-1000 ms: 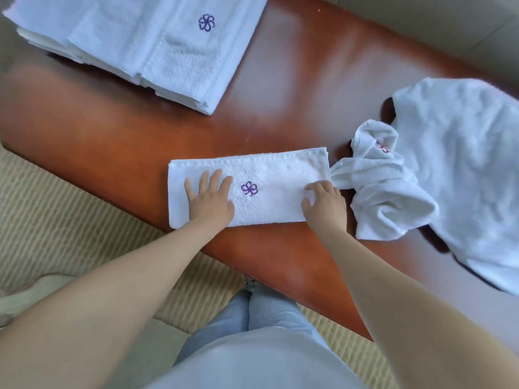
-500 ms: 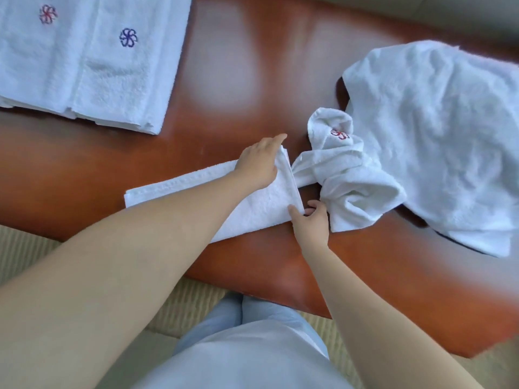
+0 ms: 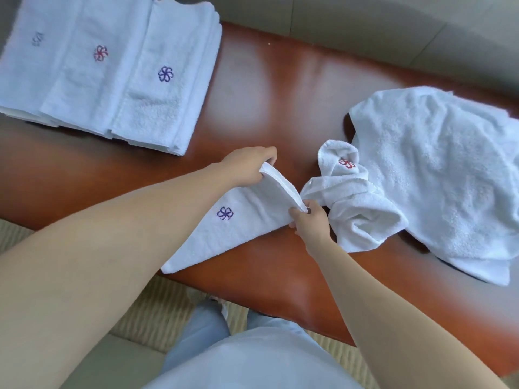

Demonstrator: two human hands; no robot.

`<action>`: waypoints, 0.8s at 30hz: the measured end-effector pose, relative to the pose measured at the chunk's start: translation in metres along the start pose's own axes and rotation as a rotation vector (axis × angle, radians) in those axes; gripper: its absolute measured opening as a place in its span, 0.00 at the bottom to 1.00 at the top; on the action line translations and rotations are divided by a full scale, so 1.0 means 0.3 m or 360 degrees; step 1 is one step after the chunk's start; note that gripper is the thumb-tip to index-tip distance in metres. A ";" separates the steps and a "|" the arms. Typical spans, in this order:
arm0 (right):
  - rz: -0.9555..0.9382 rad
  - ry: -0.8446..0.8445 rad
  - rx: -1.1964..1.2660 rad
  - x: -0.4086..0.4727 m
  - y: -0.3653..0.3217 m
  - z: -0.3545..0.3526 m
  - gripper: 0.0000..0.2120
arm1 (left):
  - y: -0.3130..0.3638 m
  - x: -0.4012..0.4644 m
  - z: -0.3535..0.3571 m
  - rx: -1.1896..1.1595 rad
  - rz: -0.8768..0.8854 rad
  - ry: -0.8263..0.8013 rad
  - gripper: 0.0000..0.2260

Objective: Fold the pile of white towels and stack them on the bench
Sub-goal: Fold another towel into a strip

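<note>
A folded white towel (image 3: 238, 220) with a purple flower mark lies slanted near the front edge of the red-brown bench (image 3: 269, 88). My left hand (image 3: 247, 167) grips its far right corner and my right hand (image 3: 309, 223) pinches its near right corner, so the right end is raised off the bench. A stack of folded towels (image 3: 112, 74) sits at the back left. Loose unfolded towels (image 3: 438, 169) lie in a heap on the right, one crumpled with a red mark (image 3: 354, 197) just beside my right hand.
The bench's front edge runs diagonally under my arms, with woven beige flooring (image 3: 157, 313) below it. My legs in light trousers (image 3: 238, 357) stand close to the bench. A pale wall or cushion (image 3: 365, 21) lies behind the bench.
My left hand moved from pressing the towel's left half to its right end. Both hands now hold the right end's corners and have lifted it. The view shifted, bringing the folded stack in.
</note>
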State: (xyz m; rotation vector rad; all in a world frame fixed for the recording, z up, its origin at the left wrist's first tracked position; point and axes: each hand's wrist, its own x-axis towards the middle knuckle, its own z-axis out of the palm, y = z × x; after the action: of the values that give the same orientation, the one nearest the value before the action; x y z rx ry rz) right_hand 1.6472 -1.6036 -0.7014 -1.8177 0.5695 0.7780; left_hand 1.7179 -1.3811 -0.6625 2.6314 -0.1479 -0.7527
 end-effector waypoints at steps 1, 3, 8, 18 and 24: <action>-0.0049 -0.0012 0.0033 -0.010 -0.039 0.020 0.07 | -0.027 -0.041 -0.035 0.0015 -0.0003 0.0027 0.14; -0.0150 -0.0043 0.0119 -0.036 -0.122 0.068 0.08 | -0.083 -0.128 -0.106 0.0055 -0.0012 0.0067 0.20; -0.0480 -0.0172 0.0179 -0.167 -0.320 0.232 0.08 | -0.271 -0.390 -0.268 0.0079 -0.0091 0.0211 0.10; -0.0980 -0.0215 -0.0064 -0.625 -0.585 0.651 0.07 | -0.655 -0.973 -0.471 -0.0238 -0.0135 0.0609 0.04; -0.1128 -0.0067 -0.0102 -0.828 -0.681 0.814 0.08 | -0.783 -1.206 -0.578 -0.0248 -0.0087 0.0795 0.01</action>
State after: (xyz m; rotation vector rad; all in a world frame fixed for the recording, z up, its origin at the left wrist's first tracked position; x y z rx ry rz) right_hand 1.5603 -1.2967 -0.4536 -1.8747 -0.1436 0.3456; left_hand 1.5001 -1.0314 -0.4470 2.5891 0.1190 -0.0997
